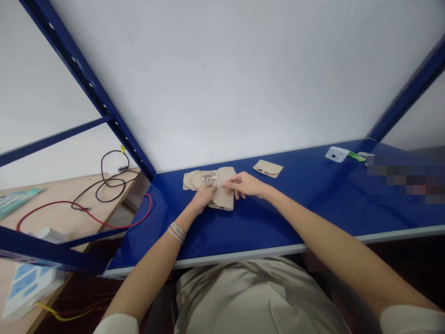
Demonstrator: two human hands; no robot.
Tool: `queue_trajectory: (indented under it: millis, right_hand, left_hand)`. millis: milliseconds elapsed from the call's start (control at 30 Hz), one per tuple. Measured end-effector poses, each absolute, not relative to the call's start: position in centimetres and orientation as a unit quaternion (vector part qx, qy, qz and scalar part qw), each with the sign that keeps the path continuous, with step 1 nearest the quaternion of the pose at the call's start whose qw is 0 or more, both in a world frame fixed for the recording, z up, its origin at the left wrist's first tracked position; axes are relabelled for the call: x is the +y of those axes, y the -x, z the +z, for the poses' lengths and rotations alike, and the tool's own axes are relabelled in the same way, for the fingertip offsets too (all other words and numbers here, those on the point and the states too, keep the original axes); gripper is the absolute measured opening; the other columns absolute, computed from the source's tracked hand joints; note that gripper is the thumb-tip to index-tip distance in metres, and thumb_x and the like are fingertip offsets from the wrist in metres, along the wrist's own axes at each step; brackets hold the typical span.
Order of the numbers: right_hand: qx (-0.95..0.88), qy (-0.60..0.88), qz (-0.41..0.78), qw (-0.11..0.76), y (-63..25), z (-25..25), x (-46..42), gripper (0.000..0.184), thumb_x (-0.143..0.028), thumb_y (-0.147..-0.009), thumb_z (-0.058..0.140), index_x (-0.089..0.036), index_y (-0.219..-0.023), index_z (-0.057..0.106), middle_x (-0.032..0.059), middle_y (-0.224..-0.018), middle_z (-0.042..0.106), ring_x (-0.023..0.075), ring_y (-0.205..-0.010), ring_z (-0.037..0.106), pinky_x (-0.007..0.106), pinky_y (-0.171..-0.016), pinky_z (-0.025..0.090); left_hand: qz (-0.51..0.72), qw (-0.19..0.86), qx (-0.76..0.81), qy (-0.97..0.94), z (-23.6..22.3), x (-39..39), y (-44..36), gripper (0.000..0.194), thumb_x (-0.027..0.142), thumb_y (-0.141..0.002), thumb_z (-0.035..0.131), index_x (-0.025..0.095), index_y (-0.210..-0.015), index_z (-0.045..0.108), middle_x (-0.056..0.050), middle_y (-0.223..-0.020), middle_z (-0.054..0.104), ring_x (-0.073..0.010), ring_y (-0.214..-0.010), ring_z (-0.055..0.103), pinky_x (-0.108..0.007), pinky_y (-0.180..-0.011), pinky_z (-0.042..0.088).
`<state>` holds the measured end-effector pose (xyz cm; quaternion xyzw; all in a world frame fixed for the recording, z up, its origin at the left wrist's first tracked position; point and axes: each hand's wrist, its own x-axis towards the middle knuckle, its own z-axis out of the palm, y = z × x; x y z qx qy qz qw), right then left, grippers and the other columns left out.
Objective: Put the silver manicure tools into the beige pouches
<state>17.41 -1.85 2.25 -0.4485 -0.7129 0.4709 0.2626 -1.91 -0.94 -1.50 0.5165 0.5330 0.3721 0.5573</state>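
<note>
An opened beige case (227, 200) lies on the blue table, with several small metal tools (209, 178) in a row along its left side. My left hand (203, 197) is closed on the left side of this case, thumb near the tools. Over the case's middle, the fingertips of my right hand (247, 184) are pinched together; whatever they grip is too small to make out. More beige cases (189, 180) overlap in a row just left of the opened one. A separate closed beige case (268, 168) rests farther back, to the right of my right hand.
Toward the table's right end lie a pale blue camera-like object (336, 154) and a green item (356, 157). Blue frame posts (114, 123) rise at both sides. A red cable (104, 224) reaches the table's left edge from a wooden bench (83, 190).
</note>
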Motion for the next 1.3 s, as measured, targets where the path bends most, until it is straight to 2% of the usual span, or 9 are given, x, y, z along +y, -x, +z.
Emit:
queue_trajectory:
  millis: [100,200,433,733,900,1000,1067,1167,1300]
  right_hand:
    - [-0.737,0.503,0.314,0.323,-17.2,1.5,-1.3,0.022,-0.032,-0.08,0.065,-0.014,-0.09,0.072,0.006,-0.077,0.072,0.0126,-0.059,0.061,0.022,-0.054,0.045]
    - [-0.749,0.507,0.267,0.334,-17.0,0.7,-1.0,0.02,-0.031,-0.076,0.068,-0.016,-0.088,0.074,0.0041,-0.079,0.072,0.0135,-0.066,0.061,0.023,-0.062,0.045]
    - [-0.745,0.488,0.321,0.322,-16.7,0.2,-0.9,0.017,-0.028,-0.075,0.065,-0.014,-0.081,0.071,0.0031,-0.071,0.069,0.0134,-0.064,0.059,0.022,-0.058,0.043]
    - [-0.644,0.466,0.52,0.313,-16.5,1.3,-1.8,0.009,-0.019,-0.075,0.061,-0.013,-0.076,0.067,0.0017,-0.071,0.067,0.0122,-0.065,0.057,0.021,-0.06,0.044]
    - [-0.577,0.442,0.609,0.318,-16.5,1.6,-2.0,0.005,-0.015,-0.071,0.058,-0.013,-0.068,0.061,0.0019,-0.064,0.062,0.0109,-0.057,0.054,0.02,-0.053,0.043]
    - [-0.514,0.463,0.651,0.313,-16.2,1.6,-2.1,0.002,-0.016,-0.069,0.058,-0.014,-0.07,0.057,-0.0019,-0.053,0.052,0.0091,-0.046,0.045,0.019,-0.041,0.034]
    - [-0.498,0.487,0.654,0.296,-15.9,1.4,-2.1,0.007,-0.02,-0.071,0.058,-0.016,-0.07,0.053,-0.0046,-0.048,0.043,0.0084,-0.04,0.037,0.02,-0.035,0.025]
    - [-0.579,0.528,0.54,0.307,-15.7,1.0,-1.9,0.009,-0.023,-0.075,0.058,-0.016,-0.071,0.056,-0.0021,-0.052,0.048,0.0102,-0.044,0.043,0.021,-0.04,0.03]
    - [-0.715,0.545,0.232,0.372,-16.5,0.4,-1.2,0.013,-0.023,-0.08,0.057,-0.016,-0.086,0.067,0.0042,-0.079,0.067,0.0146,-0.067,0.058,0.026,-0.067,0.046]
  left_hand:
    - [0.362,0.567,0.528,-0.519,-1.4,-1.2,1.9,0.012,0.024,-0.076,0.06,0.014,-0.08,0.063,-0.004,-0.068,0.065,-0.0143,-0.058,0.058,-0.022,-0.051,0.042]
    - [0.348,0.587,0.502,-0.532,-0.9,-1.7,1.8,0.012,0.025,-0.075,0.062,0.014,-0.079,0.062,-0.002,-0.067,0.063,-0.0124,-0.056,0.057,-0.021,-0.051,0.041]
    - [0.321,0.591,0.484,-0.56,-0.5,-2.1,1.8,0.019,0.033,-0.075,0.066,0.015,-0.081,0.061,0.001,-0.066,0.061,-0.0104,-0.055,0.053,-0.021,-0.053,0.039]
    - [0.314,0.595,0.469,-0.572,-0.4,-2.3,1.9,0.026,0.039,-0.076,0.068,0.015,-0.079,0.061,0.0,-0.065,0.059,-0.0096,-0.053,0.05,-0.02,-0.05,0.036]
    - [0.306,0.623,0.436,-0.573,0.2,-2.7,1.8,0.028,0.04,-0.075,0.071,0.014,-0.083,0.064,-0.002,-0.069,0.063,-0.0105,-0.057,0.054,-0.02,-0.053,0.039]
    - [0.277,0.651,0.396,-0.585,0.6,-3.0,2.1,0.032,0.039,-0.075,0.073,0.013,-0.092,0.067,-0.006,-0.08,0.068,-0.0128,-0.064,0.06,-0.02,-0.057,0.043]
    - [0.259,0.662,0.386,-0.588,0.8,-3.2,2.2,0.033,0.038,-0.074,0.075,0.011,-0.091,0.068,-0.007,-0.077,0.068,-0.0121,-0.062,0.059,-0.019,-0.054,0.043]
    - [0.249,0.675,0.402,-0.567,1.0,-3.1,2.2,0.029,0.036,-0.075,0.074,0.009,-0.083,0.068,-0.006,-0.069,0.066,-0.0107,-0.055,0.057,-0.018,-0.049,0.042]
    - [0.341,0.667,0.452,-0.484,1.1,-2.2,2.0,0.02,0.028,-0.082,0.068,0.008,-0.082,0.068,-0.01,-0.074,0.068,-0.0138,-0.063,0.062,-0.022,-0.059,0.051]
